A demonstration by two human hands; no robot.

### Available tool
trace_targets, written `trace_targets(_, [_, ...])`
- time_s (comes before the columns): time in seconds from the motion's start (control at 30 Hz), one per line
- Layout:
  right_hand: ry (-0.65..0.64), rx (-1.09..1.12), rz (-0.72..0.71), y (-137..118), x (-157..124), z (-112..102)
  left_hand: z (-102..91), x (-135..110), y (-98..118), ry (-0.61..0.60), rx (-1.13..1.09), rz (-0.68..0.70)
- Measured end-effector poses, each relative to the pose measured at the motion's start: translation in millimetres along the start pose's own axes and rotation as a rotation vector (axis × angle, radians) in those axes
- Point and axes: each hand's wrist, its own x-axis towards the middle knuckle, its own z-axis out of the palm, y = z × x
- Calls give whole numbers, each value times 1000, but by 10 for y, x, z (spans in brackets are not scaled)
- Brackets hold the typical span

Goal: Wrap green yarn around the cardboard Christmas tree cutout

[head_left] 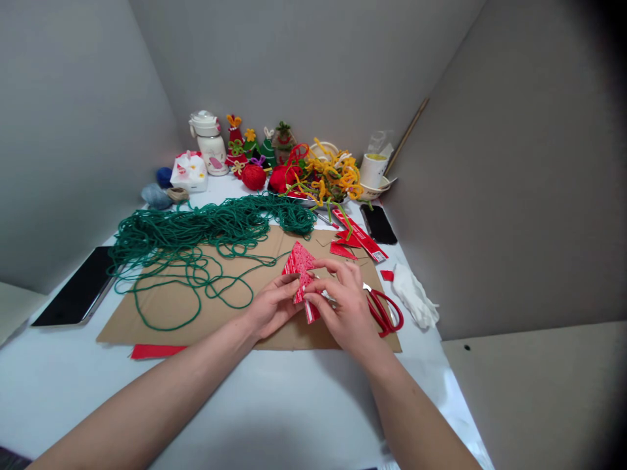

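Between my two hands is a red printed cardboard cutout with a pointed top, held above a brown cardboard sheet. My left hand grips its left edge, thumb on top. The fingertips of my right hand pinch its right side and lower part. Red-handled scissors lie just beyond my right hand, their blades partly hidden by it. A loose heap of green yarn spreads over the sheet's back left, and one strand runs toward the cutout.
Red scraps and a red strip lie at the back right, near a phone. White tissue is at the right edge, a tablet at the left. Behind stand a bottle, red yarn balls and yellow yarn pieces.
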Motion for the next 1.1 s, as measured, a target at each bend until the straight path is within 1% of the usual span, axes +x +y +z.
trace_targets(0.1, [9, 16, -3, 3, -1, 8, -8, 3, -3, 7, 8, 7])
trace_targets(0.2, [18, 12, 1, 10, -4, 13, -6, 1, -6, -18, 1, 15])
trace_targets(0.4, [1, -2, -5, 28, 0, 11, 23, -6, 0, -81, 11, 9])
trace_targets(0.53, [-25, 23, 3, 16, 3, 3, 32, -9, 8, -101, 15, 12])
trace_targets(0.7, [19, 39, 34, 18, 5, -21, 51, -18, 15, -127, 0, 9])
trace_targets(0.8, [16, 31, 31, 28, 9, -27, 55, -17, 13, -139, -5, 12])
trace_targets(1.03, [-63, 9, -13, 10, -1, -14, 10, -3, -4, -95, 8, -3])
trace_targets(1.1, [-47, 29, -39, 8, -10, -30, 2, 4, 5, -72, 8, 11])
